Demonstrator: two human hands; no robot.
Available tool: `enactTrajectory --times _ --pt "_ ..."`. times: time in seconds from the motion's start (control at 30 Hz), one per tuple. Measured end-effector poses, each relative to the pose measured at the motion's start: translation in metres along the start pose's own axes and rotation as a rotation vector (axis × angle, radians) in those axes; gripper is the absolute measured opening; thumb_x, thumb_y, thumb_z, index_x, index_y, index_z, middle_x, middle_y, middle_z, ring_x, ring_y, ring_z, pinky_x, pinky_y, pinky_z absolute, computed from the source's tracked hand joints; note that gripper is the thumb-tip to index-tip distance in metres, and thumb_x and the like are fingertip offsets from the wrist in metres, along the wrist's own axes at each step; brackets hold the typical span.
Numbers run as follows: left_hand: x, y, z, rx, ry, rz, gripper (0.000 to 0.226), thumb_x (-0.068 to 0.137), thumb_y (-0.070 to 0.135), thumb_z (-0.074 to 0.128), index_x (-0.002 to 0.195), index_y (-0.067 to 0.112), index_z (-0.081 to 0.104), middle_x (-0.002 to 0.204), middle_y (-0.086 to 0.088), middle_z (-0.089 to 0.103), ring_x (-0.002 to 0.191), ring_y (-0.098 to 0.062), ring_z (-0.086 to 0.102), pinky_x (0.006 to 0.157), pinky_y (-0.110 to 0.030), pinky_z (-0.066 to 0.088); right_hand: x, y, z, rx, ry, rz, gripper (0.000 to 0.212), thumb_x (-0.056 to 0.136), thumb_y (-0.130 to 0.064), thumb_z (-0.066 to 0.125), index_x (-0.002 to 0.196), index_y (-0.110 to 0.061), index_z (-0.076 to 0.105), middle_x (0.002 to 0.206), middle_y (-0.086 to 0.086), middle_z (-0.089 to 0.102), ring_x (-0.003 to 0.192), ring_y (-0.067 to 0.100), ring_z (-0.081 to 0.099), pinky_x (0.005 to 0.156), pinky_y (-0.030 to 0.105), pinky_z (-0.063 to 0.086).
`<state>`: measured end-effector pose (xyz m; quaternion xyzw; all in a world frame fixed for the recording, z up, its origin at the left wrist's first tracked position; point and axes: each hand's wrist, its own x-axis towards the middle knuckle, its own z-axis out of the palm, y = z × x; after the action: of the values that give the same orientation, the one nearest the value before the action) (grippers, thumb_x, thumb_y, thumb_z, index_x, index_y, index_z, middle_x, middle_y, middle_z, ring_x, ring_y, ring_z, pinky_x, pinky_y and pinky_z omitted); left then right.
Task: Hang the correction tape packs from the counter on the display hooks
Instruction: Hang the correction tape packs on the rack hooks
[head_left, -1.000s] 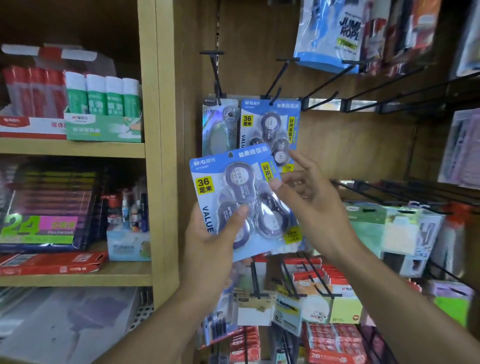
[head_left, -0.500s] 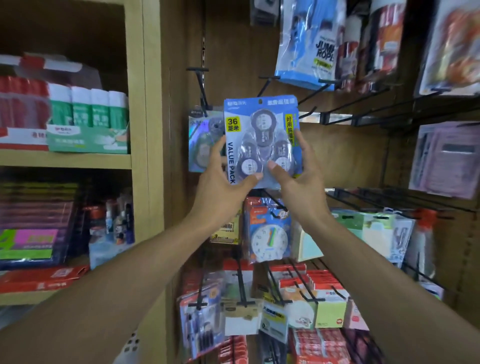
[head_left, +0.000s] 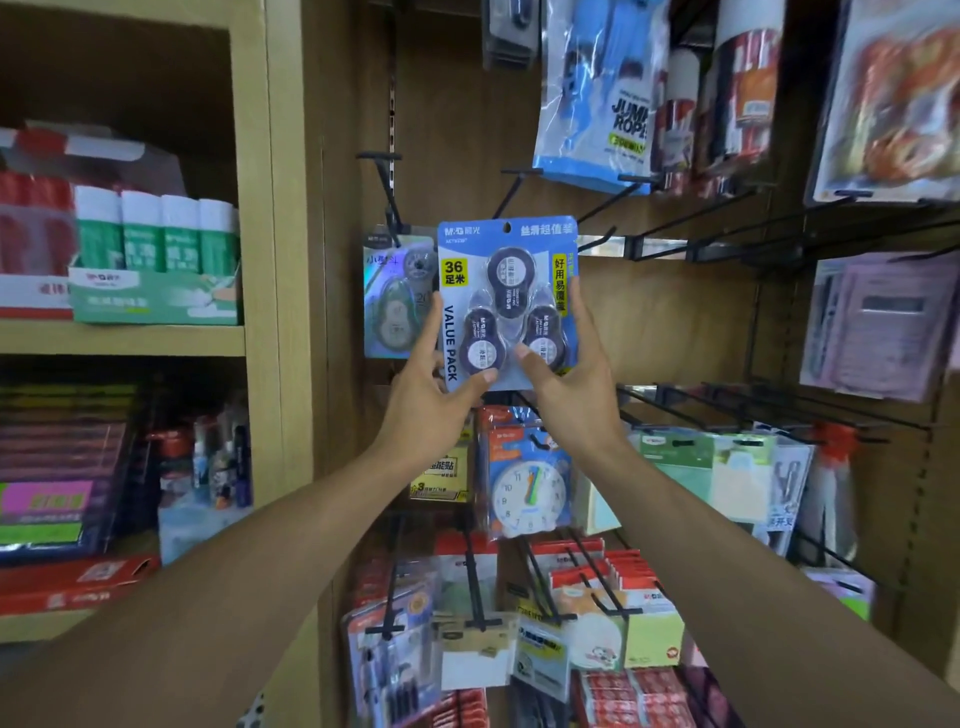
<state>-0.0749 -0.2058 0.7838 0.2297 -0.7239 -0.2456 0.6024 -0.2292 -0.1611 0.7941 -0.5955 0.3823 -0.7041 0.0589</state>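
A blue correction tape pack with three dark dispensers is held upright against the wooden display wall. My left hand grips its lower left edge, thumb on the front. My right hand grips the lower right edge, fingers along the side. The hang hole at the pack's top lies at the black display hook; I cannot tell whether the hook passes through it. A second pack shows as a blue edge just behind its right side. Another correction tape pack, silvery, hangs on the hook to the left.
Empty black hooks jut out to the right. A jump rope bag hangs above. A toy clock pack and sticky note packs hang below. Wooden shelves on the left hold glue sticks and boxes.
Both hands have raised the blue pack from chest height up to the hook, turning it upright in front of the pack that hung there.
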Motion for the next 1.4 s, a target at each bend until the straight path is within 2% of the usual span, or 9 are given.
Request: enactTrajectory --times 0.1,0.23,0.4,0.7,0.9,1.0,1.1,1.23,1.4 --pt "0.001 -0.004 0.000 -0.004 -0.006 -0.020 0.098 0.095 0.019 0.075 0.153 0.060 0.007 0.118 0.015 0.069 0.092 -0.025 0.078 0.079 -0.044 0.066 -0.002 0.000 0.002 0.003 0.022 0.002 0.087 0.093 -0.019 0.067 0.158 -0.050 0.018 0.156 -0.014 0.046 0.140 0.010 0.049 0.111 0.049 0.048" --pt "0.001 -0.004 0.001 0.040 0.005 -0.024 0.099 0.094 0.027 0.077 0.159 0.058 0.008 0.128 0.032 0.058 0.104 -0.026 0.075 0.084 -0.045 0.066 -0.002 0.000 0.002 0.026 0.037 0.004 0.086 0.095 -0.015 0.067 0.158 -0.048 0.019 0.157 -0.016 0.044 0.141 0.007 0.048 0.111 0.048 0.049" --pt "0.003 -0.007 0.002 0.072 0.013 -0.022 0.099 0.092 0.039 0.076 0.162 0.049 0.007 0.142 0.007 0.064 0.105 -0.025 0.075 0.089 -0.048 0.064 0.000 -0.001 0.001 0.011 0.032 -0.010 0.084 0.096 -0.012 0.067 0.159 -0.044 0.022 0.155 -0.015 0.047 0.138 0.006 0.051 0.109 0.046 0.050" --pt "-0.004 -0.005 0.002 0.114 0.026 -0.030 0.087 0.095 0.029 0.075 0.163 0.036 0.022 0.100 0.051 0.050 0.074 -0.017 0.076 0.083 -0.047 0.064 0.010 -0.001 0.000 -0.049 0.029 0.000 0.071 0.095 -0.022 0.069 0.155 -0.040 0.038 0.149 -0.014 0.052 0.134 0.003 0.053 0.111 0.038 0.048" --pt "-0.005 -0.009 0.003 0.174 0.077 -0.028 0.089 0.093 0.021 0.077 0.163 0.034 0.024 0.102 0.023 0.061 0.075 -0.017 0.071 0.085 -0.043 0.062 0.020 0.007 -0.003 -0.151 -0.069 0.105 0.071 0.090 -0.033 0.067 0.153 -0.046 0.037 0.147 -0.014 0.056 0.109 0.033 0.068 0.089 0.047 0.061" --pt "-0.002 -0.010 0.003 0.239 0.075 -0.064 0.084 0.092 0.022 0.078 0.162 0.032 0.032 0.101 0.010 0.073 0.073 -0.013 0.072 0.084 -0.036 0.061 0.033 0.007 -0.006 -0.241 -0.114 0.149 0.072 0.091 -0.033 0.068 0.155 -0.044 0.036 0.140 -0.018 0.060 0.104 0.010 0.069 0.084 0.015 0.055" --pt "0.003 -0.011 0.003 0.309 0.029 -0.080 0.083 0.091 0.025 0.078 0.161 0.029 0.034 0.140 -0.007 0.063 0.086 -0.014 0.076 0.095 -0.041 0.059 0.046 0.008 -0.007 -0.320 -0.142 0.188 0.073 0.094 -0.032 0.069 0.157 -0.041 0.034 0.128 -0.018 0.060 0.099 0.003 0.059 0.064 -0.002 0.042" --pt "0.009 -0.006 0.000 0.416 -0.046 -0.139 0.085 0.090 0.029 0.079 0.162 0.019 0.033 0.159 -0.002 0.044 0.108 -0.020 0.072 0.107 -0.043 0.051 0.056 0.012 0.000 -0.399 -0.165 0.216 0.078 0.095 -0.031 0.067 0.160 -0.041 0.025 0.115 -0.013 0.060 0.090 0.007 0.061 0.062 0.005 0.047" --pt "0.010 -0.001 -0.001 0.497 -0.083 -0.145 0.083 0.086 0.031 0.081 0.159 0.020 0.041 0.153 -0.004 0.052 0.123 -0.028 0.064 0.105 -0.045 0.054 0.053 0.017 0.002 -0.481 -0.204 0.225 0.079 0.098 -0.040 0.063 0.161 -0.043 0.015 0.140 -0.001 0.059 0.117 0.020 0.061 0.081 0.022 0.040"
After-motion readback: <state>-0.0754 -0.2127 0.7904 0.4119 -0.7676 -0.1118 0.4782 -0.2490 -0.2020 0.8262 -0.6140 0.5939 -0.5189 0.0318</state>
